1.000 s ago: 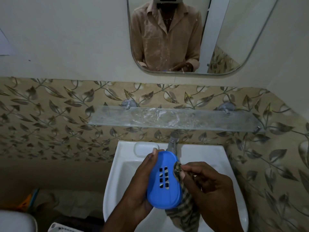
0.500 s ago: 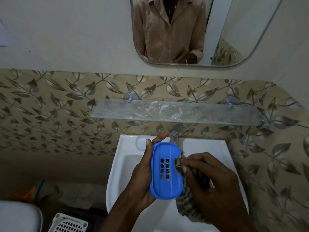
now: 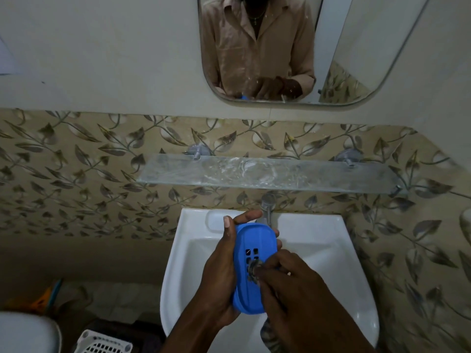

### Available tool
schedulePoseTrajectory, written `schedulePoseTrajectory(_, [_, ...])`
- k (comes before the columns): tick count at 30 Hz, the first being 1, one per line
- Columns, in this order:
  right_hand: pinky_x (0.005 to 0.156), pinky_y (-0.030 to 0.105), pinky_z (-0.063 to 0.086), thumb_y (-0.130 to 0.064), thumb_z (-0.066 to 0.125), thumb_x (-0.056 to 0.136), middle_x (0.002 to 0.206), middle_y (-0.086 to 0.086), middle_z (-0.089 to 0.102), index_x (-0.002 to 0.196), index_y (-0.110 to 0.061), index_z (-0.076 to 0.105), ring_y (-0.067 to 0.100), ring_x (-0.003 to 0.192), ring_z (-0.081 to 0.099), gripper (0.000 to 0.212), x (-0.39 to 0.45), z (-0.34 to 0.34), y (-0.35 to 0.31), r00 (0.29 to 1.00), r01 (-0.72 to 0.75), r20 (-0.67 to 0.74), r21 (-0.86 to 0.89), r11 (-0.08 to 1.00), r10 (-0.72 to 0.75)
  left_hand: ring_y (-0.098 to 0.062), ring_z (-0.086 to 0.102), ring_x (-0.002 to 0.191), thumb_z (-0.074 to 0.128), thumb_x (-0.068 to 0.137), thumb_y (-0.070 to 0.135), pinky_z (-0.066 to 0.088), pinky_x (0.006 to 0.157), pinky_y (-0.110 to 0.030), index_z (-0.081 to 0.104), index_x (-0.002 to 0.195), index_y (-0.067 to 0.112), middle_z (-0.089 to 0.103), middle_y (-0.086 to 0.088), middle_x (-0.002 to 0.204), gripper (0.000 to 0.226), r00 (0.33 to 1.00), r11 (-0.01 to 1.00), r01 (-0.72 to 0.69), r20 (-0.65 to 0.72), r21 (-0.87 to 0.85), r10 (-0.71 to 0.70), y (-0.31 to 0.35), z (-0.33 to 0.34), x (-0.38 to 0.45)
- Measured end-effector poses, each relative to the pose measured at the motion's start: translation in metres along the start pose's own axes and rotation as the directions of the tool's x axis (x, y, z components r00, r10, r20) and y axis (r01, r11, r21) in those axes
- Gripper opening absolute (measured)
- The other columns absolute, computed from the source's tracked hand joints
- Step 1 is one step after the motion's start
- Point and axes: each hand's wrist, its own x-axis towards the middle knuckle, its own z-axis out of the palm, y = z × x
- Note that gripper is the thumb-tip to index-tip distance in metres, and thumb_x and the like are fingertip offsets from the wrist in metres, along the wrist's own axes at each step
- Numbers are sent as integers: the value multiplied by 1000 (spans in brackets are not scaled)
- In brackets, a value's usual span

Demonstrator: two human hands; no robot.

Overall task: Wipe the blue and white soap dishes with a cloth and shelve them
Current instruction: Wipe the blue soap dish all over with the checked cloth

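Blue plastic soap dish (image 3: 251, 289), oval, with a cluster of small rectangular drain slots near its middle, held upright above the white basin (image 3: 331, 250); we see nothing lying in the dish, and the basin bowl shows only bare white porcelain where the hands do not cover it. Our left hand (image 3: 219, 271) grips the dish from its left side, thumb raised along the near edge, fingers curled round the top and far rim so that their tips show at the upper right. Our right hand (image 3: 288, 281) pinches a bunched corner of striped cloth (image 3: 253, 270) and presses it onto the slotted area; the rest of the cloth hangs below the wrist, over the basin's front. A metal tap (image 3: 267, 207) stands behind the dish, at the basin's back edge; beside it, to the left, lies a shallow moulded soap recess. Above, a glass shelf (image 3: 254, 174) on two round brackets crosses the leaf-patterned tiles (image 3: 76, 169); its surface is smeared. A mirror (image 3: 280, 47) higher up reflects a person in a tan shirt. At lower left we note a white perforated basket (image 3: 102, 345) on the floor; whether it holds anything we cannot tell.
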Motion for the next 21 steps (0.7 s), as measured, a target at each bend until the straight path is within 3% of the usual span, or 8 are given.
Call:
schedulePoseTrajectory(2, [68,15,56,-12,89,66,82,0,67,84,-14,76,7,69,66,22,3,-4,-2,996,14,-88,42,999,-11,-39,71,108,44,88,63,62,85,-47,73,119,25,70,-25,124,57,1000,1000,4,-5,-13,-4,1,1,-1])
schedulePoseTrajectory(5, [69,16,56,-6,89,66,81,5,66,84,-8,75,6,68,62,23,14,-10,-5,977,-42,-207,29,999,47,-33,74,97,44,88,65,62,79,-42,70,123,26,74,-20,116,59,1000,999,-7,0,42,7,0,3,0])
schedulePoseTrajectory(7, [63,21,60,-8,89,65,82,8,66,86,-5,75,12,67,65,25,18,-10,-8,980,-64,-189,-24,998,58,-31,75,91,45,86,65,63,77,-41,73,118,26,75,-18,109,58,999,997,-33,-27,66,35,0,4,1])
schedulePoseTrajectory(9, [70,17,56,-16,82,77,92,4,63,94,-10,73,12,77,64,20,16,-3,-13,992,-79,-100,-66,995,72,-35,74,97,49,82,64,62,85,-47,76,113,25,75,-20,112,57,994,996,-79,-71,52,82,7,3,5])
schedulePoseTrajectory(12, [78,6,41,-27,57,95,104,-4,55,107,-20,67,6,93,56,18,4,9,-13,992,-119,-34,149,982,125,-37,74,99,51,79,61,60,87,-48,78,108,23,75,-22,114,54,986,991,-130,-100,38,133,14,2,8])
schedulePoseTrajectory(15, [72,-4,38,-19,74,83,91,-3,65,90,-17,77,4,81,65,8,8,5,-13,996,-64,-56,160,985,73,-37,75,97,52,81,59,61,87,-49,80,105,22,75,-22,112,52,988,994,-112,-111,1,111,10,1,8])
schedulePoseTrajectory(17, [71,-4,37,-16,76,81,89,-1,65,87,-14,77,6,77,66,6,12,0,-14,996,-37,-79,124,992,47,-38,74,99,50,84,59,60,89,-50,79,105,22,75,-23,114,52,988,994,-106,-116,7,106,8,0,8])
schedulePoseTrajectory(21, [72,4,36,-31,54,98,105,-6,47,109,-20,65,3,88,54,19,12,0,-2,995,-104,8,31,994,104,-37,74,100,48,87,58,60,91,-50,78,107,23,75,-21,112,50,984,991,-119,-126,54,125,14,2,7])
